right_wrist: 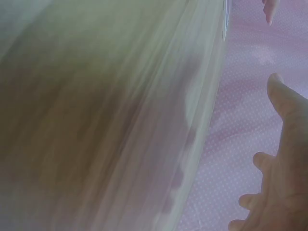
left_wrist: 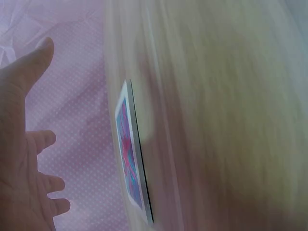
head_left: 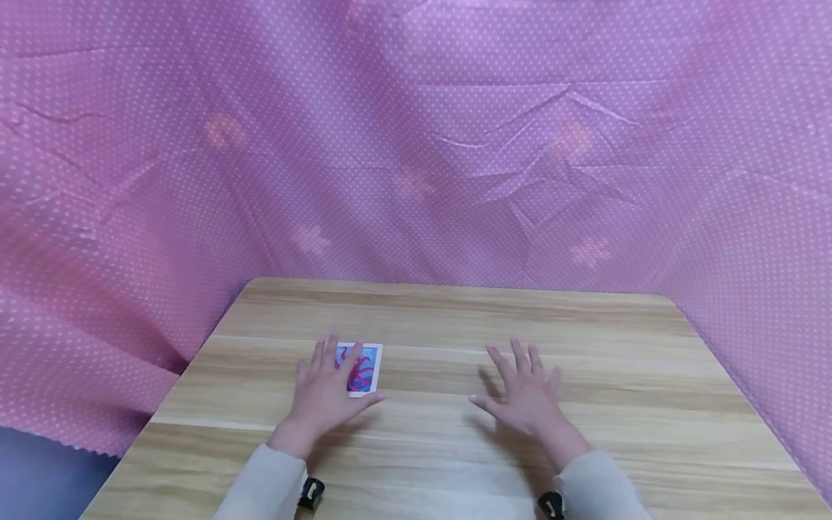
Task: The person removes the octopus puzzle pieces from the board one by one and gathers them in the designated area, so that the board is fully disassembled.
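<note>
A white-bordered stack of cards (head_left: 366, 370), its top patterned in pink and blue, lies flat on the wooden table (head_left: 442, 448). In the left wrist view the stack (left_wrist: 129, 156) shows a thin pale side; whether it is loose cards or a boxed pack I cannot tell. My left hand (head_left: 325, 393) hovers over its left part with fingers spread, covering that side in the head view. Off to the right, my right hand (head_left: 525, 397) is held above the bare wood, fingers spread and holding nothing. Both hands cast shadows on the table.
Pink polka-dot cloth (head_left: 416, 144) hangs behind the table and along both sides. The table's back edge runs close to the cloth. Each wrist carries a black strap device, the left one (head_left: 312, 494) beside its pale sleeve (head_left: 263, 485).
</note>
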Tool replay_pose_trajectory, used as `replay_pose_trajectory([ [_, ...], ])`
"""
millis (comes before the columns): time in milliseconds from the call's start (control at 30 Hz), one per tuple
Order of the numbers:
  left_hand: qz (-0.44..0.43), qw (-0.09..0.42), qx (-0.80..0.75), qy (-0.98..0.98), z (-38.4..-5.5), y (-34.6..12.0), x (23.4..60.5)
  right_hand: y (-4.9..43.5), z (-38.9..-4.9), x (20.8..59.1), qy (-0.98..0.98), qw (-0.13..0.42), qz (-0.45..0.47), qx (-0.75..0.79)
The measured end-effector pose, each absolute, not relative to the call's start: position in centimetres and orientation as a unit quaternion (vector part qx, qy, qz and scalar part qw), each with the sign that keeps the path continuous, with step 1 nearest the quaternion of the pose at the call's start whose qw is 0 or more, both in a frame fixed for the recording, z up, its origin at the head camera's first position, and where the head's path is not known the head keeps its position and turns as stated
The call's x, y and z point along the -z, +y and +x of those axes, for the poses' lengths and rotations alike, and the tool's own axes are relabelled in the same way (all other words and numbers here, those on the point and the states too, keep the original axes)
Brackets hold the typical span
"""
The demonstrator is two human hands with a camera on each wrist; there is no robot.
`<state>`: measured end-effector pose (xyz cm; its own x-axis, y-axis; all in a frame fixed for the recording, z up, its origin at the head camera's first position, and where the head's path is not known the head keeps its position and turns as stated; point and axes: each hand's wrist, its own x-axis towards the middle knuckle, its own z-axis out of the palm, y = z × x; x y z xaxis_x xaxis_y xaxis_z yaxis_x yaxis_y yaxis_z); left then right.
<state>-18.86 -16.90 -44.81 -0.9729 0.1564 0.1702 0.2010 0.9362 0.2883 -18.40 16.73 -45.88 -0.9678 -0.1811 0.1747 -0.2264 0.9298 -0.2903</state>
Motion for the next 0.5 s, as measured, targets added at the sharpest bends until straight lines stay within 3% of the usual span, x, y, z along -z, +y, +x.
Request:
replay_pose_trajectory([
  [500, -0.104, 0.08, 0.132, -0.982, -19.3, -21.3, 45.8, 12.0, -18.9, 45.7, -0.977, 0.048, 0.14, -0.156],
])
